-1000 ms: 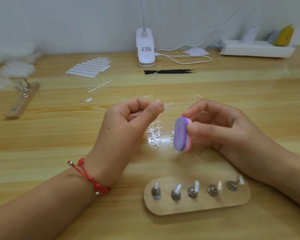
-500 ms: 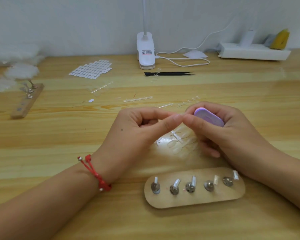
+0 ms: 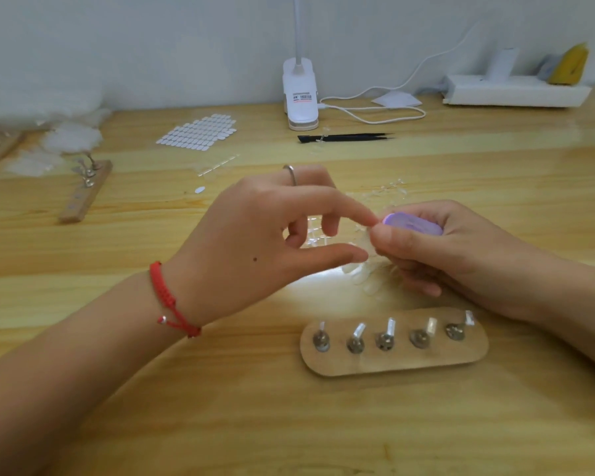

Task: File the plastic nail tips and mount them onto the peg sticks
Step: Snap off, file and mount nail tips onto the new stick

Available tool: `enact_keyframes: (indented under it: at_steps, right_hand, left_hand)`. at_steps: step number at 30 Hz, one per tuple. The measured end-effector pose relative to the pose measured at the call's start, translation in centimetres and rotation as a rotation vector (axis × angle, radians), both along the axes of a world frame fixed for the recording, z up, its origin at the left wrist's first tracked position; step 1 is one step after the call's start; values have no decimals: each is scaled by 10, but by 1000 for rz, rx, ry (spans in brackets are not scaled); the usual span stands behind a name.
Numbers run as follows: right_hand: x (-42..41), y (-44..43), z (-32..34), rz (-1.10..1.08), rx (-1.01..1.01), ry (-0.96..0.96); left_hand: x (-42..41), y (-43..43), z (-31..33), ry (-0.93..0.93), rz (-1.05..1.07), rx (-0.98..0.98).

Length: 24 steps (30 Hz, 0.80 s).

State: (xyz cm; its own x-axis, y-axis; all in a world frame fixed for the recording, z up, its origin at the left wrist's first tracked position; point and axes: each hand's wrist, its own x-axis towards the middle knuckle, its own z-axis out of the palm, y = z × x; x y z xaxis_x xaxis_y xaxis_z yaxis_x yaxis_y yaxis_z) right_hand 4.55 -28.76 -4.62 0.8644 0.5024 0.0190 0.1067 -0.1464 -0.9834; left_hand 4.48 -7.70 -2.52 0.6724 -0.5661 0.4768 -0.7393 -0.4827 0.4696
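R hand [image 3: 461, 252] grips purple file block [image 3: 413, 224], L hand [image 3: 255, 242] spread loose w/ index tip at its end, prob. steadying; clear nail tips [image 3: 368, 278] lie beneath, peg board [image 3: 392, 365] near for mounting.

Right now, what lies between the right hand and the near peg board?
Head view: a pile of clear nail tips beside the right hand, which grips the purple file, then bare table up to the peg board.
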Motion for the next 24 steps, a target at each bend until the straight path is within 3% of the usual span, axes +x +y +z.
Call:
enact_keyframes:
  at_steps: [4, 7, 12, 15, 17, 21, 24]
  right_hand:
    - [-5, 1, 4, 52, -113, -62]
    - [-7, 4, 1, -36, -97, -79]
    - [0, 3, 0, -178, 290, 195]
    - [2, 2, 1, -184, 364, 257]
    - [0, -2, 9, -183, 213, 126]
    - [-14, -12, 44, -81, -276, -401]
    - [-36, -11, 51, 10, -680, -601]
  left_hand:
    - [-7, 3, 1, -31, -31, 48]
    - [-13, 10, 0, 44, -3, -49]
    - [-26, 18, -5, 308, 10, -260]
    - [-28, 14, -7, 412, -7, -289]
    - [-27, 12, -7, 468, -30, -280]
    - [-21, 17, -12, 536, 33, -359]
    - [-14, 20, -18, 559, 118, -445]
